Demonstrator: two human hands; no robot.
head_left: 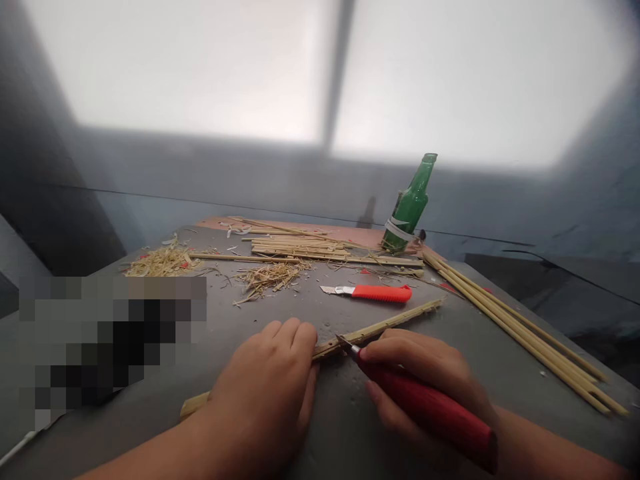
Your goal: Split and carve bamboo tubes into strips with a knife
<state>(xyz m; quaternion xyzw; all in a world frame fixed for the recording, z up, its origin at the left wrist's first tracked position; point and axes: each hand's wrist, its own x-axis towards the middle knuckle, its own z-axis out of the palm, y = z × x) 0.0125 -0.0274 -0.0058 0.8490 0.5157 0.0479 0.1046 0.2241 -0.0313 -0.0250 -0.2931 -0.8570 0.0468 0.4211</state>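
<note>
My left hand (273,380) is closed over a pale wooden stick (385,325), pressing it to the grey table. One end of the stick sticks out past my left wrist, and the other slants up to the right. In my right hand (430,380) is a red-handled knife (425,403). Its pointed metal tip rests at the stick, just right of my left fingers. Beyond the stick lies an orange utility knife (383,293) with its blade out, pointing left.
A green bottle (409,210) leans at the back right. Several long sticks (520,327) lie along the right side. More sticks (300,247) are stacked at the back, with shavings (273,277) before them and another shavings pile (163,261) farther left. The left side is partly pixelated.
</note>
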